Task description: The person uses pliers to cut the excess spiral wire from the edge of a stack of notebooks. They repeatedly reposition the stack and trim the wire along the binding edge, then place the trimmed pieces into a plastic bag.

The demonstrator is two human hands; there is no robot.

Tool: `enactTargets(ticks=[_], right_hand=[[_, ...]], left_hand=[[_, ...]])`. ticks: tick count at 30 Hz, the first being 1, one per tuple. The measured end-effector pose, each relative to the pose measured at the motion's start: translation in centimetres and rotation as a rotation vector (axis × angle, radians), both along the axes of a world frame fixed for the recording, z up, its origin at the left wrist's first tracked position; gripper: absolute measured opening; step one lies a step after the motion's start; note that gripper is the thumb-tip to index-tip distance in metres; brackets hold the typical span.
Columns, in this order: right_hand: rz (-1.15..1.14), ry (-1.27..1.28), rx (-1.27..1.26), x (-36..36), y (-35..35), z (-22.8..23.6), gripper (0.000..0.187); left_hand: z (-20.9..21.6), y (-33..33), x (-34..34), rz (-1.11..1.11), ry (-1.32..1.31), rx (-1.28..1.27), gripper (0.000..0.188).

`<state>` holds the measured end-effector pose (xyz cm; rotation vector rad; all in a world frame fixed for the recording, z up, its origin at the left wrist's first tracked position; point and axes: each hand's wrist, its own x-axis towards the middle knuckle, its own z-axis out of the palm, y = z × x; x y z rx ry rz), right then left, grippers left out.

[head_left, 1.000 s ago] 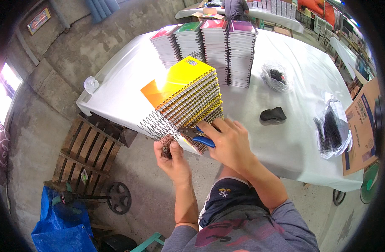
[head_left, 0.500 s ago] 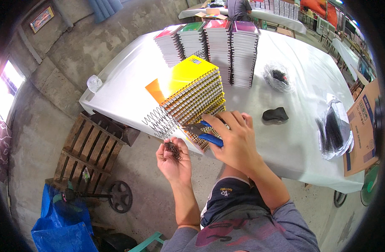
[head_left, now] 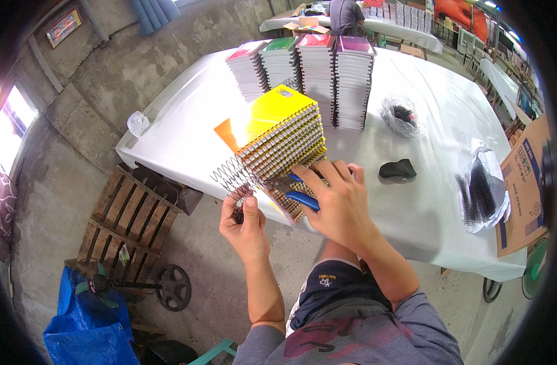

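Note:
A stack of yellow spiral-bound notebooks [head_left: 277, 112] stands at the near edge of the table, its coil bindings facing me. Several loose coil ends [head_left: 228, 172] stick out past the stack's left corner. My left hand [head_left: 247, 234] is closed below them, thumb and finger pinched at one coil end. Dark snipped coil pieces [head_left: 237, 215] sit within the same hand, partly hidden by the fingers. My right hand [head_left: 342, 204] grips blue-handled cutting pliers [head_left: 303, 200], whose jaws lie against the bindings near the stack's left corner.
Taller notebook stacks [head_left: 316, 79] with pink, green, red and purple covers stand behind. Rightward on the white-covered table [head_left: 436, 213] lie a black pouch-like object [head_left: 397, 170], a clear bag [head_left: 402, 114] of dark pieces and packed black coils [head_left: 478, 193]. A cardboard box [head_left: 522, 188] stands far right.
My left hand has turned from palm-up and open around the coil pieces to closed, rising to pinch a coil end. My right hand and the pliers have barely moved.

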<state>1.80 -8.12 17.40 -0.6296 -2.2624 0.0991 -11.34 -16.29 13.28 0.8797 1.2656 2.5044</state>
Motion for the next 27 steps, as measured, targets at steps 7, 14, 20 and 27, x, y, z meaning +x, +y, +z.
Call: enactTargets(ticks=[7,14,20,27], right_hand=[[-0.010,-0.008,0.002,-0.4,-0.2,0.1,0.052],[0.058,-0.011,-0.076,-0.4,0.5,-1.0,0.050],[0.050,0.049,-0.012,0.4,0.3,0.5,0.052],[0.008,0.038,0.014,-0.5,0.1,0.7,0.052]], left_hand=[[-0.1,0.2,0.1,0.083,0.060,-0.040,0.022],[-0.6,0.3,0.0,0.120,0.073,-0.027,0.024],[0.3,0.1,0.9,0.174,0.097,-0.045,0.028],[0.7,-0.1,0.5,0.065,0.082,-0.056,0.024]])
